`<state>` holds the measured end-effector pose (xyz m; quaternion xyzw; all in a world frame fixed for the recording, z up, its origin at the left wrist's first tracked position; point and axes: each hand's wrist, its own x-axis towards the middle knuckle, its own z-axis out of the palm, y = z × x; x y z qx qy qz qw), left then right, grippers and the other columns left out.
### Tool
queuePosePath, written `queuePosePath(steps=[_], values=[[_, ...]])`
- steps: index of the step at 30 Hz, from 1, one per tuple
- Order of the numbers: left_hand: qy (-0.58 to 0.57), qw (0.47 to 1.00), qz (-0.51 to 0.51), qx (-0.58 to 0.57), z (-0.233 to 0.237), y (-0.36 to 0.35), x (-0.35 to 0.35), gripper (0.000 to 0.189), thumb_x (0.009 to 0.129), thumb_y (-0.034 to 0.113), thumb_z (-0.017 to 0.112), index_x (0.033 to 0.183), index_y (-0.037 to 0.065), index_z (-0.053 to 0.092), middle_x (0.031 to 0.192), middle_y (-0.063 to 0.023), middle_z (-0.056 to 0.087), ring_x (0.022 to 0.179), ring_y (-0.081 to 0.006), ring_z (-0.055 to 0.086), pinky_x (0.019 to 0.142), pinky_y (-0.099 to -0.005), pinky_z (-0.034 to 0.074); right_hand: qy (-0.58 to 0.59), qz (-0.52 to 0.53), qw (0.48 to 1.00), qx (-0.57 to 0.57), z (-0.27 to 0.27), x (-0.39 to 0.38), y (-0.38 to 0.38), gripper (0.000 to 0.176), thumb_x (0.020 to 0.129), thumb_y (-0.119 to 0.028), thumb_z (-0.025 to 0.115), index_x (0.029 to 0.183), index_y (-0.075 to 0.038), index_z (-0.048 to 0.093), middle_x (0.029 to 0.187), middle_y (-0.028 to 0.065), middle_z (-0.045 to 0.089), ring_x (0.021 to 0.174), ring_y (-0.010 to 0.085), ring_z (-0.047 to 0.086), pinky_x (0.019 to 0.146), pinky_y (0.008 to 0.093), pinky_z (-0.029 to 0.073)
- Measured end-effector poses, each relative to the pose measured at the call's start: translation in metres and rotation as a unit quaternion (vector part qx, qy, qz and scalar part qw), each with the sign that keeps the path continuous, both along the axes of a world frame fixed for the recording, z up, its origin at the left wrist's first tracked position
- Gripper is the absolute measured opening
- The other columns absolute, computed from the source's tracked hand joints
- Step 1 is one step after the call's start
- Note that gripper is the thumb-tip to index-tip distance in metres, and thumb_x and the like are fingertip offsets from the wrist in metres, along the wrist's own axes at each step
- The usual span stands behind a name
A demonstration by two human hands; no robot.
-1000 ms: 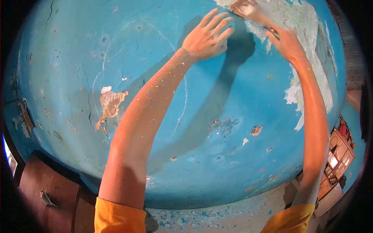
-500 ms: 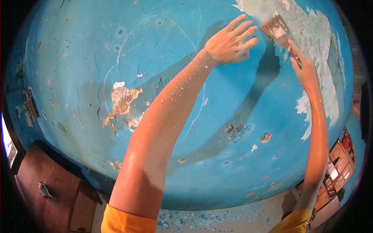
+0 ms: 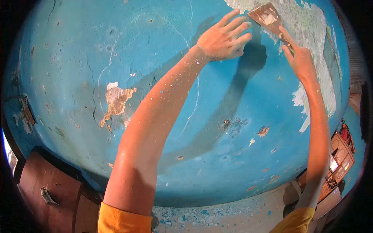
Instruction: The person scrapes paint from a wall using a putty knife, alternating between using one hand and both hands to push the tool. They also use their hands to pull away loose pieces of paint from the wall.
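Observation:
My right hand (image 3: 300, 64) grips a scraper (image 3: 267, 17) by its handle, index finger stretched along it. The scraper's broad, stained blade points up and left, overlapping the border between blue paint and a bare grey-white patch (image 3: 307, 29) on the wall. To the left of the blade is my left hand (image 3: 223, 37), empty, fingers spread and slightly bent, close to the blue wall (image 3: 155, 116). Small paint flakes and dust cling to my left forearm.
A smaller peeled spot (image 3: 118, 101) and several cracks and holes mark the wall. Paint chips (image 3: 194, 215) litter the floor below. Brown wooden furniture (image 3: 50, 186) stands lower left, and a wooden cabinet (image 3: 342, 157) stands lower right.
The scraper and my right hand have moved up and slightly left. My left hand stays open beside the blade. The whole view has shifted a little.

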<state>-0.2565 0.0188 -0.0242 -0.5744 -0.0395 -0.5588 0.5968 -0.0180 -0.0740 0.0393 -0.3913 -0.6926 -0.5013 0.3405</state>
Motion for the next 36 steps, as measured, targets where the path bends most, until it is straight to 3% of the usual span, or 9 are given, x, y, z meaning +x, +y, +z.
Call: queuePosePath(steps=[2, 6, 10, 13, 21, 25, 31, 33, 36], values=[[-0.013, 1.0, 0.003, -0.014, -0.001, -0.001, 0.002, 0.033, 0.068, 0.014, 0.067, 0.097, 0.012, 0.052, 0.117, -0.0059, 0.052, 0.12, -0.0256, 0.046, 0.11, -0.046, 0.033, -0.007, 0.027, 0.999, 0.019, 0.003, -0.007, 0.007, 0.053, 0.09, -0.023, 0.053, 0.138, -0.038, 0.038, 0.09, 0.0206, 0.066, 0.081, 0.041, 0.063, 0.074, 0.046, 0.049], [0.013, 0.999, 0.005, -0.037, -0.001, 0.0, -0.002, 0.034, 0.067, 0.016, 0.068, 0.097, 0.012, 0.053, 0.117, -0.0057, 0.052, 0.12, -0.0266, 0.046, 0.109, -0.0463, 0.033, 0.012, -0.068, 0.998, -0.003, 0.003, -0.068, 0.006, 0.054, 0.089, -0.024, 0.056, 0.138, -0.04, 0.039, 0.083, 0.0195, 0.065, 0.082, 0.0391, 0.063, 0.074, 0.0478, 0.051], [-0.048, 0.999, 0.015, 0.0, -0.004, 0.0, -0.003, 0.034, 0.067, 0.015, 0.069, 0.096, 0.012, 0.052, 0.118, -0.0051, 0.052, 0.12, -0.027, 0.046, 0.108, -0.0463, 0.033, 0.067, -0.091, 0.991, -0.066, -0.011, -0.035, -0.022, 0.055, 0.089, -0.026, 0.056, 0.138, -0.042, 0.037, 0.08, 0.0195, 0.065, 0.081, 0.0393, 0.063, 0.072, 0.0482, 0.05], [0.028, 0.999, 0.031, -0.016, 0.0, 0.003, 0.004, 0.032, 0.068, 0.017, 0.068, 0.096, 0.011, 0.052, 0.118, -0.0063, 0.052, 0.12, -0.0265, 0.046, 0.109, -0.0459, 0.032, 0.03, -0.042, 0.999, 0.01, -0.015, 0.011, -0.007, 0.055, 0.09, -0.026, 0.055, 0.138, -0.043, 0.036, 0.079, 0.0194, 0.065, 0.08, 0.0391, 0.064, 0.072, 0.0487, 0.05], [0.008, 0.999, 0.032, -0.033, -0.002, -0.006, 0.001, 0.034, 0.066, 0.014, 0.07, 0.095, 0.012, 0.054, 0.116, -0.0054, 0.053, 0.119, -0.0243, 0.047, 0.111, -0.0459, 0.031, 0.016, -0.082, 0.997, 0.004, 0.005, -0.081, 0.021, 0.054, 0.092, -0.025, 0.053, 0.139, -0.042, 0.033, 0.09, 0.0196, 0.067, 0.081, 0.0402, 0.063, 0.073, 0.0479, 0.05], [-0.046, 0.999, 0.015, -0.023, -0.009, 0.0, -0.007, 0.034, 0.067, 0.012, 0.068, 0.096, 0.011, 0.051, 0.116, -0.0051, 0.053, 0.119, -0.0235, 0.047, 0.11, -0.0465, 0.031, 0.053, -0.011, 0.998, -0.006, -0.021, -0.04, 0.011, 0.054, 0.092, -0.026, 0.052, 0.139, -0.043, 0.033, 0.087, 0.0202, 0.067, 0.08, 0.0398, 0.064, 0.07, 0.0481, 0.05], [-0.008, 0.999, 0.031, -0.035, -0.011, -0.001, -0.003, 0.036, 0.067, 0.013, 0.069, 0.099, 0.01, 0.052, 0.12, -0.0059, 0.052, 0.119, -0.0233, 0.047, 0.11, -0.0461, 0.031, 0.091, -0.066, 0.993, -0.026, -0.027, -0.054, 0.008, 0.051, 0.091, -0.027, 0.053, 0.139, -0.034, 0.038, 0.087, 0.0219, 0.066, 0.081, 0.0389, 0.064, 0.071, 0.0482, 0.052], [-0.01, 0.997, 0.049, -0.055, -0.01, -0.004, -0.003, 0.035, 0.068, 0.013, 0.068, 0.099, 0.011, 0.053, 0.121, -0.0049, 0.051, 0.12, -0.0232, 0.046, 0.111, -0.0458, 0.031, 0.069, -0.101, 0.992, 0.042, -0.014, -0.081, 0.013, 0.053, 0.09, -0.025, 0.055, 0.139, -0.034, 0.037, 0.085, 0.0218, 0.066, 0.081, 0.0398, 0.063, 0.071, 0.0489, 0.052], [-0.027, 0.999, 0.039, -0.02, -0.01, 0.0, -0.005, 0.032, 0.069, 0.012, 0.068, 0.098, 0.011, 0.054, 0.121, -0.0043, 0.052, 0.121, -0.0232, 0.045, 0.11, -0.0456, 0.031, 0.05, -0.037, 0.998, 0.014, -0.005, -0.06, 0.012, 0.053, 0.09, -0.023, 0.055, 0.139, -0.033, 0.038, 0.085, 0.0217, 0.066, 0.082, 0.0403, 0.063, 0.072, 0.0496, 0.052]])
